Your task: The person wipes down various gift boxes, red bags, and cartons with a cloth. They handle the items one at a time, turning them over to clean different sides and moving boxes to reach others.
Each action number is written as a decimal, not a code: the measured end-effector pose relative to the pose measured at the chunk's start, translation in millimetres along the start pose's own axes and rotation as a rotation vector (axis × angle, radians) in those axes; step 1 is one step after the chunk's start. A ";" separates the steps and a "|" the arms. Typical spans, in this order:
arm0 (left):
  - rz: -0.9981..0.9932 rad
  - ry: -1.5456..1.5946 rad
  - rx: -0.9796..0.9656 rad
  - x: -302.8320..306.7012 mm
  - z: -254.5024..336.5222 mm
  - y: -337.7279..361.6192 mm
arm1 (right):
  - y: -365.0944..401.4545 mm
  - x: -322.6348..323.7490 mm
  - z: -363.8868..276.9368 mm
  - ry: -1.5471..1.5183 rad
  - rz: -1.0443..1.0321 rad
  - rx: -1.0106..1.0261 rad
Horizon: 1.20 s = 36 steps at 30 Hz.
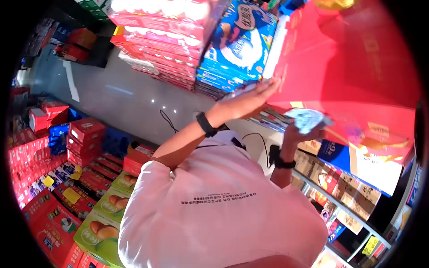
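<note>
head view: the right hand (298, 135) grasps a bunched blue cloth (307, 119) by the near left corner of the red box (344, 58); contact there is hard to tell. the left hand (251, 101), fingers outstretched and seemingly holding nothing, is at the red box's left edge. a flatter cloth and light, even pressure would probably handle best.

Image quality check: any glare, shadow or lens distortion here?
Head view: strong fisheye, black corners; head view: glare washes out the upper stacked packs; head view: shadow across the red box; head view: right hand darker than the blue cloth.
</note>
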<state>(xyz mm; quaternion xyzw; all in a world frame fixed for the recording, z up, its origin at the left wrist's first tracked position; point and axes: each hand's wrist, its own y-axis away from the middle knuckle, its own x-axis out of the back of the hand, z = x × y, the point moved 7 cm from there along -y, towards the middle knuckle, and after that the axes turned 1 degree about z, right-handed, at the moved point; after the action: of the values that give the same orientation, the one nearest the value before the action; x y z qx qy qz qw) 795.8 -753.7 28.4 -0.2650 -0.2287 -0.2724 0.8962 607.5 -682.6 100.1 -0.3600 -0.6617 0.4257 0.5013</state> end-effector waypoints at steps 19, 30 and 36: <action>0.752 -0.617 0.035 332.2 73.3 114.5 | -4.8 -190.0 -181.3 -0.361 -0.428 -0.045; 0.725 -0.645 0.019 375.5 15.5 112.3 | 14.6 -214.2 -153.7 -0.055 -0.620 -0.124; 0.760 -0.527 -0.013 404.9 8.7 122.5 | 42.3 -229.5 -201.2 -0.217 -0.710 0.138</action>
<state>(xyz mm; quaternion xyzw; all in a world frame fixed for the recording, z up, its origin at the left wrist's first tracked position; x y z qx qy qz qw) 1170.6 -810.1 216.5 -0.3960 -0.3338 0.1505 0.8421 859.4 -833.1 6.2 -0.0264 -0.7643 0.3047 0.5678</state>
